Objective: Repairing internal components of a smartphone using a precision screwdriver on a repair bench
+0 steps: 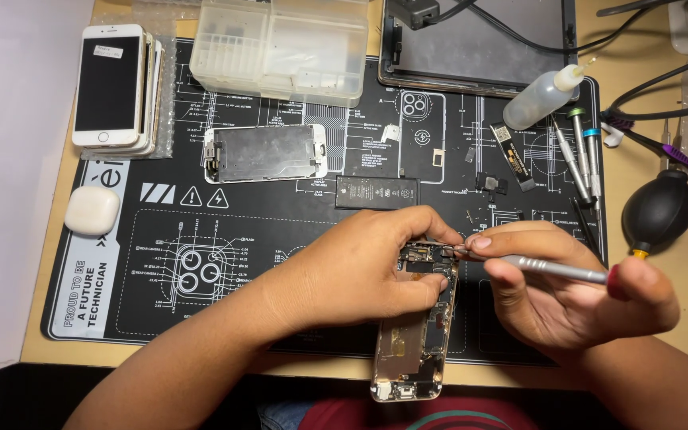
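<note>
My left hand [360, 271] grips the opened phone chassis [416, 326] on the worktop mat [280, 231]; my right hand [559, 291] pinches a slim screwdriver [555, 269] at its top.

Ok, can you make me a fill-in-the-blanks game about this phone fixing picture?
1. The right hand holds a thin ____ with a red end.
2. The left hand steadies an opened ____ lying on the black mat.
3. The stack of phones sits at the mat's far ____ corner.
4. The rubber air blower is coloured ____.

Missing words: screwdriver; phone; left; black
</note>
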